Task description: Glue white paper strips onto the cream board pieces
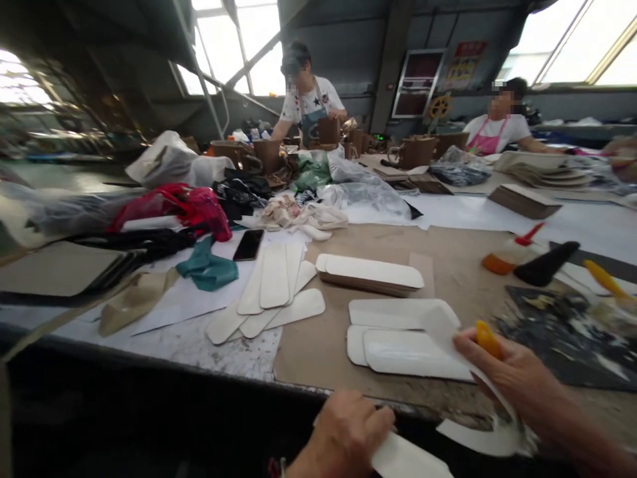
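Observation:
Low in the view, over the dark table edge, my left hand [343,431] is closed around a white flat panel [411,458] that points down and right. My right hand [517,372] grips a tool with a yellow handle [488,338]; a pale, blurred flat shape [442,325] reaches from its fingers over the panels, and I cannot tell if it is the tool's blade. Below that hand hangs a curled white strip [478,438]. White round-ended panels [413,352] lie just left of it. Behind them stands a neat stack of such panels [371,272].
More white panels [273,279] lie fanned out near a phone [248,245]. To the right are a red-tipped bottle [507,257], a black-handled object [546,263] and a scrap-covered dark mat [557,332]. Bags and cloth pile up leftward. Two people [311,99] work across the table.

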### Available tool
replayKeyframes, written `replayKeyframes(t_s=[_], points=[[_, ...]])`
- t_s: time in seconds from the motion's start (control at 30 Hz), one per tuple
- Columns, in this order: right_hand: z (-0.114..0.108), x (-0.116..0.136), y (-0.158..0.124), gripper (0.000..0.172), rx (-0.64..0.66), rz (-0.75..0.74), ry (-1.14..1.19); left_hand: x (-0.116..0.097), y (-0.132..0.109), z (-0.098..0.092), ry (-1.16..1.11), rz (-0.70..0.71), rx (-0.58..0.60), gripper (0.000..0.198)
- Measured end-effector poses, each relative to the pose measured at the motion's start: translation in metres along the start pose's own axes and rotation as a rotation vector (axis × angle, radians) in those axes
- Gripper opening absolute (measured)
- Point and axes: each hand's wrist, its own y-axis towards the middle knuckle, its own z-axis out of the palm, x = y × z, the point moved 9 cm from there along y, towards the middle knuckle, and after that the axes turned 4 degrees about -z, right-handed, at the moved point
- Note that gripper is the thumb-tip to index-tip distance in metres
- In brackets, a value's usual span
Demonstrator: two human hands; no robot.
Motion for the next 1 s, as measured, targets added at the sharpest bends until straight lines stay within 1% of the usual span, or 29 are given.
replayKeyframes(t_s=[0.07, 0.13, 0.17, 0.23, 0.33, 0.43, 0.53, 0.63, 0.83, 1.0], points=[[0.015, 0.015, 0.009, 0.037, 0.175, -0.035, -0.03, 0.0, -0.001, -0.016, 0.105, 0.061, -0.021, 0.011], [0.037, 0.024, 0.018, 0.037, 0.348, -0.062, -0.05, 0.007, 0.002, -0.023, 0.107, 0.037, 0.024, 0.008], [0.048, 0.026, 0.021, 0.037, 0.425, -0.069, -0.062, 0.01, 0.004, -0.024, 0.09, 0.018, 0.061, 0.007], [0.069, 0.029, 0.027, 0.035, 0.553, -0.077, -0.085, 0.016, 0.009, -0.025, 0.045, -0.009, 0.1, 0.007], [0.091, 0.031, 0.035, 0.032, 0.666, -0.077, -0.142, 0.025, 0.014, -0.023, 0.015, -0.028, 0.111, 0.012], [0.1, 0.03, 0.044, 0.029, 0.696, -0.045, -0.216, 0.034, 0.016, -0.014, 0.038, -0.056, 0.161, 0.016], [0.106, 0.031, 0.05, 0.025, 0.709, -0.028, -0.295, 0.039, 0.019, -0.008, 0.049, -0.056, 0.186, 0.01], [0.11, 0.033, 0.053, 0.023, 0.723, -0.048, -0.349, 0.04, 0.023, -0.002, 0.037, -0.045, 0.216, 0.007], [0.113, 0.029, 0.057, 0.021, 0.725, -0.062, -0.379, 0.045, 0.025, 0.005, 0.019, -0.062, 0.278, 0.017], [0.114, 0.03, 0.058, 0.022, 0.739, -0.081, -0.395, 0.048, 0.026, 0.009, 0.018, -0.079, 0.293, 0.021]])
